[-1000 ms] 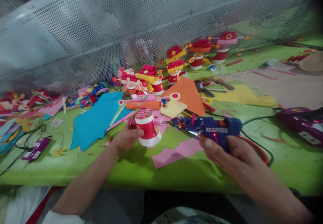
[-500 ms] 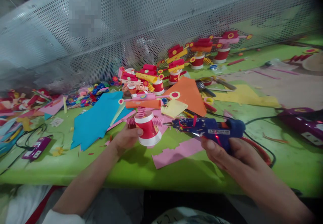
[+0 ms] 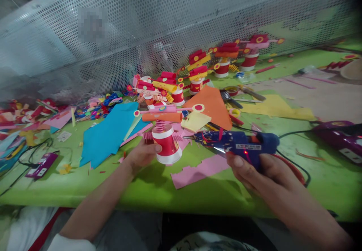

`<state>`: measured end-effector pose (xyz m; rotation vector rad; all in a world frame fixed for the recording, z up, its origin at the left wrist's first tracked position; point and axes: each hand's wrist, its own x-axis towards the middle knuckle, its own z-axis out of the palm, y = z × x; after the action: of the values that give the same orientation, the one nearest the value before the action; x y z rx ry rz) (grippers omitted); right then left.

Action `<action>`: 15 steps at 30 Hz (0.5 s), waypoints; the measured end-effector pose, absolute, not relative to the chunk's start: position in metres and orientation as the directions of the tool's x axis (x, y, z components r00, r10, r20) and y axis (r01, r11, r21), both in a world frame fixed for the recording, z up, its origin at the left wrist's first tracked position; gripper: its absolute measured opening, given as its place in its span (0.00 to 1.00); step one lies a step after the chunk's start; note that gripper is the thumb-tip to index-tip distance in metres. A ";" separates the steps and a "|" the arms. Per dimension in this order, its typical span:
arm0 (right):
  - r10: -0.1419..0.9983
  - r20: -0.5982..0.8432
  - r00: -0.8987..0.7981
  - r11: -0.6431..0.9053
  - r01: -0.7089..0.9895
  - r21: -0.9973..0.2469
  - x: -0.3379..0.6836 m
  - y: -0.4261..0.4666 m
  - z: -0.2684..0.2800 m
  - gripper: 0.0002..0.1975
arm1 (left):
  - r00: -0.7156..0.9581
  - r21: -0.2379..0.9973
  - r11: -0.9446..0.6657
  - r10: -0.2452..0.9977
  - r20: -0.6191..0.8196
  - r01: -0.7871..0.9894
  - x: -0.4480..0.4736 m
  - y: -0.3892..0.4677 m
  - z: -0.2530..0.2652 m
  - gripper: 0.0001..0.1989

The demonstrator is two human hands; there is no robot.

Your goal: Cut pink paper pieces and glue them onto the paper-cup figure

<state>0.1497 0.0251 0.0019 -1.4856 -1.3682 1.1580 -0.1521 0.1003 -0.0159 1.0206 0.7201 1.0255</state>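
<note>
My left hand (image 3: 145, 153) grips a red-and-white paper cup (image 3: 167, 145) from its left side, thumb on the red band. Pink accordion-folded paper strips stick out from the cup's sides and top. Above it sit a pink roll and an orange paper roll (image 3: 162, 117), with a red-and-yellow disc (image 3: 198, 108) at the right end. My right hand (image 3: 263, 172) is wrapped round the handle of a dark blue hot glue gun (image 3: 237, 145) with a lit red light. Its nozzle points left, close to the folded strip on the cup's right side.
Several finished-looking cup figures (image 3: 222, 68) stand along the metal mesh panel (image 3: 169, 25). Blue foam sheet (image 3: 110, 134), orange sheet (image 3: 210, 104) and a pink strip (image 3: 199, 172) lie on the green table. Purple power strips (image 3: 42, 165) with cables sit at both sides; scissors lie behind the glue gun.
The glue gun has shifted slightly to the right, its nozzle a little farther right. The cup stays in my left hand, almost unmoved.
</note>
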 end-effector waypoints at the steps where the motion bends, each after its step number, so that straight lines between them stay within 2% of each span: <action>1: 0.993 -0.113 0.019 -0.114 0.273 -0.955 0.149 0.025 0.001 0.33 | 0.374 0.926 0.164 0.927 -0.027 -0.340 -0.152 0.100 -0.016 0.36; 5: 0.988 -0.136 0.067 -0.149 0.285 -0.947 0.148 0.026 -0.001 0.33 | 0.390 0.923 0.171 0.920 -0.025 -0.344 -0.152 0.100 -0.015 0.37; 15: 0.995 -0.098 -0.015 -0.089 0.289 -0.953 0.151 0.026 0.001 0.32 | 0.362 0.933 0.142 0.932 -0.015 -0.330 -0.150 0.100 -0.015 0.39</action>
<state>0.1514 0.0256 0.0006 -1.4822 -1.3985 1.1491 -0.1503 0.1004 -0.0148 1.0400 0.7284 1.0370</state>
